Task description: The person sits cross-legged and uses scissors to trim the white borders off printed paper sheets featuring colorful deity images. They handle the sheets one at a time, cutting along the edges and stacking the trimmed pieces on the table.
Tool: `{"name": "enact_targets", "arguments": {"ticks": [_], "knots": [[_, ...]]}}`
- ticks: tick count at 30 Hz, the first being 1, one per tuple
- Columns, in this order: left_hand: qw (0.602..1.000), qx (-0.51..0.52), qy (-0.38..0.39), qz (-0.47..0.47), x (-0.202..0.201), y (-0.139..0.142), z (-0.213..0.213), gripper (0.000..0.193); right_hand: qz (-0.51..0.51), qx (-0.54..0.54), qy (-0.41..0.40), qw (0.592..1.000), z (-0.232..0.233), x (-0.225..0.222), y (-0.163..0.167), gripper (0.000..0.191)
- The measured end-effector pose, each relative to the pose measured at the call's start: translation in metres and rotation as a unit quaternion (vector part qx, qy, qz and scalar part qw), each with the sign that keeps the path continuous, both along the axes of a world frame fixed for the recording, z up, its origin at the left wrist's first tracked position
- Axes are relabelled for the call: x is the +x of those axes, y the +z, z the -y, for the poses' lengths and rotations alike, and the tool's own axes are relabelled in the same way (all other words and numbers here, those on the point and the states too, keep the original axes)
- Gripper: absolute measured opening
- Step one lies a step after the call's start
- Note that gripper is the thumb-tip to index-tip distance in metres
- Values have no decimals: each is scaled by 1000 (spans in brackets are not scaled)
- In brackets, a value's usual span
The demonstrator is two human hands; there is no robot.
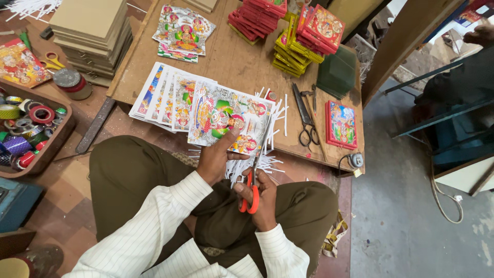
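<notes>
My left hand (215,158) grips the lower edge of a colourful printed picture sheet (226,116), thumb on top, holding it over my lap. My right hand (262,198) is closed on orange-handled scissors (253,183), whose blades run up along the sheet's right edge. Thin white paper strips (267,163) lie under and beside the sheet. A fanned stack of similar printed sheets (164,98) rests on the low wooden board (231,62) just beyond.
Black scissors (306,116), a red picture box (340,124), stacked red and yellow boxes (298,36), green card (337,72) and more prints (182,31) sit on the board. Left are cardboard stacks (92,33) and a tray of tape rolls (25,136).
</notes>
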State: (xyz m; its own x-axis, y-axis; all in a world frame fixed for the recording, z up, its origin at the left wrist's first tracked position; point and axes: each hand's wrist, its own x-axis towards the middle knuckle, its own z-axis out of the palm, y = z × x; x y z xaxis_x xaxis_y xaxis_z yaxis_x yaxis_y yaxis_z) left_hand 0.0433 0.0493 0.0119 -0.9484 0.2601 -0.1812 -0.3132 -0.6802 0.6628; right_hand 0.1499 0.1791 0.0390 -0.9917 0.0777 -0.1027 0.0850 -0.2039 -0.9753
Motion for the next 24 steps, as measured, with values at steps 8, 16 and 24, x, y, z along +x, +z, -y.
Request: {"name": "enact_targets", "arguments": {"ticks": [8,16,24], "knots": [[1000,-5,4,-5,0,0,0,49,-4,39,-31,999,1,1,-10,30],[1000,-6,-2,1,-1,-1,-1,49,-1,48,-32,998,2,1,-11,30],[999,-13,-36,-19,13,12,2,44,-7,3,-34,999,-1,-9,4,38]]}}
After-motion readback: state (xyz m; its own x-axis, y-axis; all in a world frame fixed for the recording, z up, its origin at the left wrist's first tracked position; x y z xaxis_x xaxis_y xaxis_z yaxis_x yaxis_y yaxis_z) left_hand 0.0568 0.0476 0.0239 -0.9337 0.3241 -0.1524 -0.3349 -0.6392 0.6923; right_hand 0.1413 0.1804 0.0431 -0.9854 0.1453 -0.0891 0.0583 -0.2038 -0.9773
